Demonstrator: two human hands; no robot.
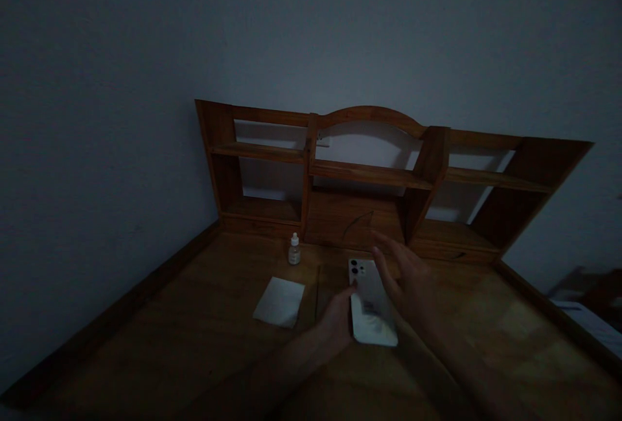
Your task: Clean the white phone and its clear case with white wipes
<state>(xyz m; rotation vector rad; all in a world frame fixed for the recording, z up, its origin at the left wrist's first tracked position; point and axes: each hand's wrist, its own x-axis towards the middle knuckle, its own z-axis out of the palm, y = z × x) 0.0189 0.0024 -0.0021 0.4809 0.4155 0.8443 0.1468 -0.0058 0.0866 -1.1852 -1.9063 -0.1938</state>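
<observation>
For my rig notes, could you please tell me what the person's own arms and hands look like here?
Both forearms are bare, with no sleeves in view. The left hand and right hand wear no gloves; no rings, watch or markings can be made out in the dim light. The right hand's fingers look slightly blurred.

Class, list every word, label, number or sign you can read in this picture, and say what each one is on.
None can be read.
White phone, held back up at the left hand: a small dark mark, too blurred to read.
Dropper bottle: label too small and dim to read.
White cloth: no print visible.
</observation>
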